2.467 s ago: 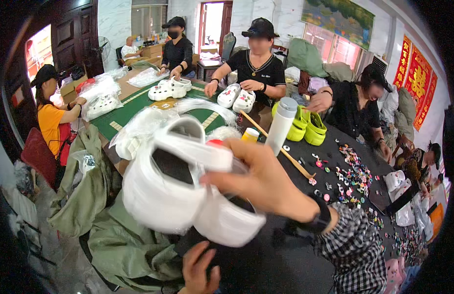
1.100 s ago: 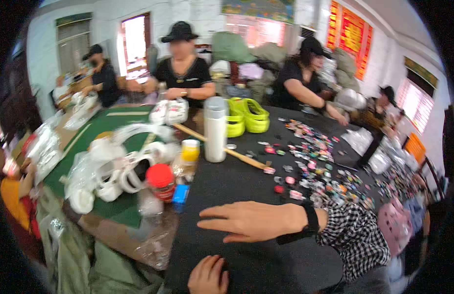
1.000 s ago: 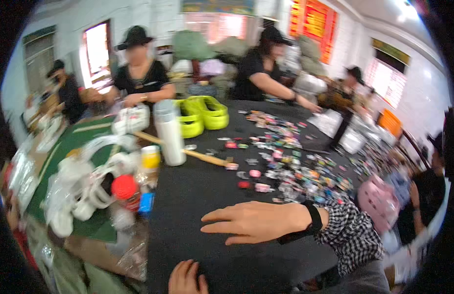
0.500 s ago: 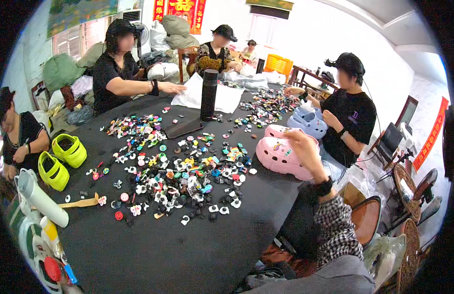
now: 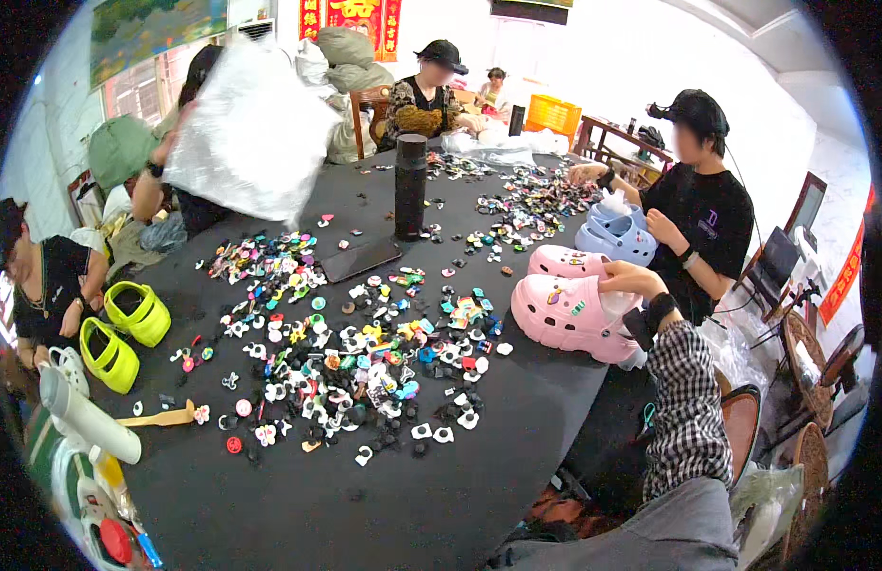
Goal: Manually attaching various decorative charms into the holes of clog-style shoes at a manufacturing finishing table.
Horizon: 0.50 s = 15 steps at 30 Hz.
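A pair of pink clogs point(image 5: 555, 309) with small charms on their tops stands side by side at the table's right edge. My right hand point(image 5: 633, 279), in a black wristband and checkered sleeve, reaches in from the lower right. Its fingers are bent over the opening of the nearer clog and grip it; some fingertips are hidden inside. Left of the clogs spreads a big heap of mixed shoe charms point(image 5: 365, 366), in many colours with black and white backs. My left hand is out of view.
A black phone point(image 5: 362, 260) and a black bottle point(image 5: 410, 187) stand beyond the heap. Yellow-green clogs point(image 5: 110, 355), a white bottle point(image 5: 90, 416) and a wooden stick point(image 5: 160, 418) are at left. Across, one person raises a white plastic bag point(image 5: 255, 133); at right another handles blue clogs point(image 5: 617, 233).
My right hand has shifted from the top of the nearer pink clog back to its opening. The person across has lifted the white bag off the table. My view has tilted slightly.
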Each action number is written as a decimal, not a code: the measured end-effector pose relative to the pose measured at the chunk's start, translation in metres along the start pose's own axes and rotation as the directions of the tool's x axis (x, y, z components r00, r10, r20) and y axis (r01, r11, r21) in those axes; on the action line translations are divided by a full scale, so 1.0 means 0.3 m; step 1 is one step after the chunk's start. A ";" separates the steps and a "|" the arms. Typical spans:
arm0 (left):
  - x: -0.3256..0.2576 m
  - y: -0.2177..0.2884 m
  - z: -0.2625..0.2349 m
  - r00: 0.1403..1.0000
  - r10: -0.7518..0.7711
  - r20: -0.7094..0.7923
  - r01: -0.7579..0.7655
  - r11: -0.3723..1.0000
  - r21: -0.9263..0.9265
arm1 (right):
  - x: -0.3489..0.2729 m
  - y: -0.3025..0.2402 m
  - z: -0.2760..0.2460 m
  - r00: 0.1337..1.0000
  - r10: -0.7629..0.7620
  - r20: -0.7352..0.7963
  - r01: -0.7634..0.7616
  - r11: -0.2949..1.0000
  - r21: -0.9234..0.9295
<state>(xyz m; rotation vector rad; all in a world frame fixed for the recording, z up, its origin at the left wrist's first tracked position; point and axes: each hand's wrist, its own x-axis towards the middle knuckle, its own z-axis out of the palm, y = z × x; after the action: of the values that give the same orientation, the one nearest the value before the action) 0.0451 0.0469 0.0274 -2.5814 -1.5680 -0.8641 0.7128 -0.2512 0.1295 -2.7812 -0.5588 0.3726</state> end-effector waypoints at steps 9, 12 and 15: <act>0.001 0.005 -0.001 1.000 -0.028 0.006 0.028 0.999 -0.033 | 0.057 0.078 0.053 0.979 -0.202 -0.036 0.194 0.968 -0.157; -0.004 -0.002 -0.002 0.999 -0.036 0.015 0.037 0.999 -0.025 | 0.020 0.106 0.114 0.827 -0.449 -0.339 0.358 0.885 -0.299; -0.017 -0.005 -0.006 0.998 -0.062 0.027 0.063 0.998 -0.009 | -0.049 0.057 0.156 0.801 -0.396 -0.448 0.291 0.913 -0.287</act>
<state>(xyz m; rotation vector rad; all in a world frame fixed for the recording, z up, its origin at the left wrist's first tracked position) 0.0415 0.0431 0.0261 -2.5742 -1.6642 -0.8465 0.6913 -0.2621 0.0836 -2.7100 -0.9866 -0.5044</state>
